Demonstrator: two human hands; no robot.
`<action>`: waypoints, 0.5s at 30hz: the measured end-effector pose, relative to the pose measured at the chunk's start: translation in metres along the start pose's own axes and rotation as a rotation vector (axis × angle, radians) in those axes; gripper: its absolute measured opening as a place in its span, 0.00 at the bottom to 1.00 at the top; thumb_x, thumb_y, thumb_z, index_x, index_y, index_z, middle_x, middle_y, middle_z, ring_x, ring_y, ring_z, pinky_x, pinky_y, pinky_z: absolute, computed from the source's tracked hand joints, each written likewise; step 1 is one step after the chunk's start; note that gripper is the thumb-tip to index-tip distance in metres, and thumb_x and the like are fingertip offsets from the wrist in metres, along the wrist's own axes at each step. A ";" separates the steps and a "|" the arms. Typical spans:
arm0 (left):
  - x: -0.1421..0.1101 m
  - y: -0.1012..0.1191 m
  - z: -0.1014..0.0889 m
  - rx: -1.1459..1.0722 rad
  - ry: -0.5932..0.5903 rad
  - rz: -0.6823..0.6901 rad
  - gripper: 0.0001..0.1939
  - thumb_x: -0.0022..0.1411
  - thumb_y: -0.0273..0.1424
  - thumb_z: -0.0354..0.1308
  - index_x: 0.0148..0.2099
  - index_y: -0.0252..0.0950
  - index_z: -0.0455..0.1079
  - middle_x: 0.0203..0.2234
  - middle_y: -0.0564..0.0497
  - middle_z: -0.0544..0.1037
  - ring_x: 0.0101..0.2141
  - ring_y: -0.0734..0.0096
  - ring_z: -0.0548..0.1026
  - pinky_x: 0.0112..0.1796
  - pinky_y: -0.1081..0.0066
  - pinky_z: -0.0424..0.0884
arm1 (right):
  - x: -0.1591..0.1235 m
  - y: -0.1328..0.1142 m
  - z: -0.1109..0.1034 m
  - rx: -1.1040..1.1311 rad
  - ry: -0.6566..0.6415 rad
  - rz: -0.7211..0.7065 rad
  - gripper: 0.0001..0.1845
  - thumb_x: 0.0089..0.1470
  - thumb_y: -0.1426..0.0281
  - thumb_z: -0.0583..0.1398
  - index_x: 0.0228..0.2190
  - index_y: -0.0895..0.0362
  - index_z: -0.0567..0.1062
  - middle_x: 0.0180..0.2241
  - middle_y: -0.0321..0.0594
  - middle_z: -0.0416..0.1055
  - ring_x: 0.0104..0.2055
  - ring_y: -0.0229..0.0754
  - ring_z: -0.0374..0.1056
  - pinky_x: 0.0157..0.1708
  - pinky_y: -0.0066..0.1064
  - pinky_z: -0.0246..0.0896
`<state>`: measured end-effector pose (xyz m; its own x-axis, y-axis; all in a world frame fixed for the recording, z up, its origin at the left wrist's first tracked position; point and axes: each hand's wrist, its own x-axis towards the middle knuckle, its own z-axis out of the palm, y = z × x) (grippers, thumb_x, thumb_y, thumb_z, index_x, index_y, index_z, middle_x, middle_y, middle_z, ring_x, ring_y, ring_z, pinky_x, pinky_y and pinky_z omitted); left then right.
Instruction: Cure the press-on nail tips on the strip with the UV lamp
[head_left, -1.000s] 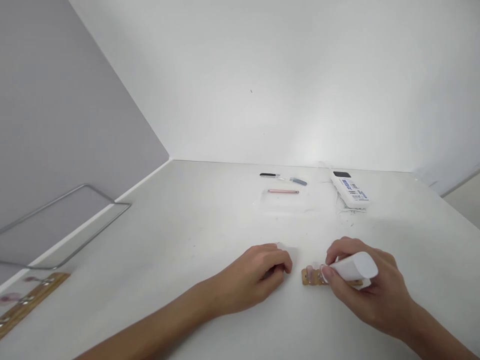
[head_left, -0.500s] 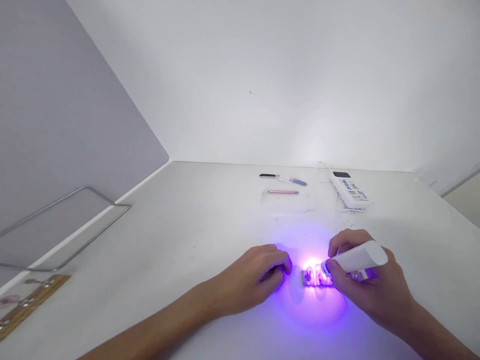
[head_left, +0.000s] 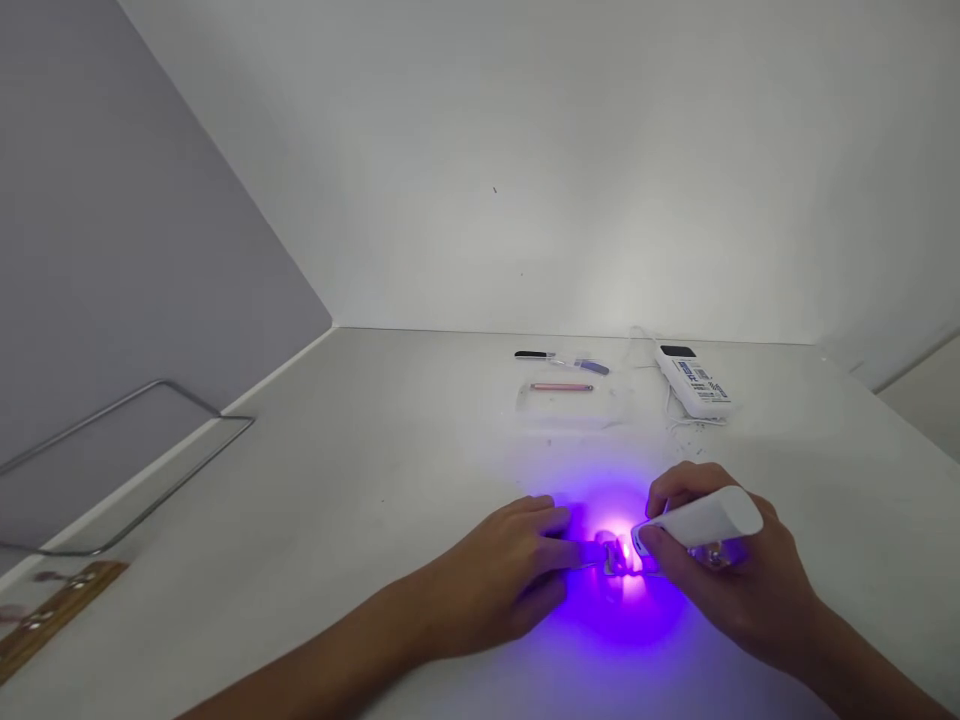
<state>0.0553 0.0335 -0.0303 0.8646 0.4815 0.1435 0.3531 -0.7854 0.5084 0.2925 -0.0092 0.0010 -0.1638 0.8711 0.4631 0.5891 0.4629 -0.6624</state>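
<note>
My right hand (head_left: 739, 570) grips a white handheld UV lamp (head_left: 701, 520), its glowing end pointing down and left. Purple light falls on a narrow strip of small shiny pieces (head_left: 616, 558) lying on the table; glare hides their exact kind. More of the shiny strip (head_left: 712, 553) shows beneath the lamp, partly covered by my right hand. From the left, my left hand (head_left: 517, 565) reaches in with its index finger stretched out to the strip's left end; it appears to touch it. The other left fingers are bent, and nothing shows in that hand.
Behind the hands lie a pink pen-like stick (head_left: 561, 387), a black-handled tool (head_left: 534, 355) and a blue-grey piece (head_left: 592, 367). A white device with printed labels (head_left: 694, 382) and a cable sits back right. At left are a metal wire frame (head_left: 180, 480) and a wooden strip (head_left: 64, 612).
My left index finger has straightened and moved right to the strip's left end. The lamp has shifted slightly left in view, and the picture is darker with stronger purple.
</note>
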 end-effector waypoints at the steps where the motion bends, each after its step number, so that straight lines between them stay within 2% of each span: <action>1: -0.001 0.001 0.001 0.044 -0.003 -0.002 0.20 0.67 0.20 0.50 0.55 0.43 0.73 0.32 0.50 0.71 0.33 0.63 0.67 0.40 0.65 0.64 | 0.000 0.000 0.000 0.009 -0.013 0.006 0.03 0.58 0.68 0.63 0.33 0.51 0.73 0.23 0.32 0.73 0.19 0.36 0.70 0.16 0.24 0.67; 7: -0.002 0.004 0.003 0.174 -0.038 0.007 0.19 0.70 0.22 0.51 0.58 0.45 0.71 0.33 0.50 0.68 0.34 0.62 0.65 0.37 0.65 0.62 | -0.001 0.002 -0.002 0.017 -0.039 0.059 0.06 0.58 0.64 0.64 0.33 0.51 0.73 0.23 0.32 0.72 0.18 0.36 0.68 0.15 0.24 0.68; 11: -0.001 0.003 0.004 0.145 -0.052 -0.022 0.19 0.68 0.22 0.52 0.57 0.45 0.71 0.33 0.50 0.69 0.35 0.62 0.66 0.39 0.64 0.63 | -0.001 0.004 -0.002 0.007 -0.029 0.031 0.05 0.58 0.65 0.64 0.32 0.50 0.73 0.24 0.31 0.72 0.21 0.37 0.71 0.16 0.25 0.69; 15: 0.002 0.002 0.005 0.083 -0.034 -0.060 0.21 0.65 0.19 0.52 0.56 0.44 0.72 0.33 0.51 0.70 0.33 0.64 0.66 0.38 0.65 0.63 | -0.001 0.005 -0.002 -0.013 -0.031 0.014 0.04 0.59 0.66 0.63 0.33 0.51 0.72 0.25 0.32 0.71 0.20 0.36 0.70 0.16 0.24 0.68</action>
<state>0.0592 0.0305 -0.0329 0.8520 0.5165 0.0856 0.4320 -0.7859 0.4425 0.2969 -0.0084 -0.0017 -0.1799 0.8824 0.4347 0.6018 0.4483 -0.6610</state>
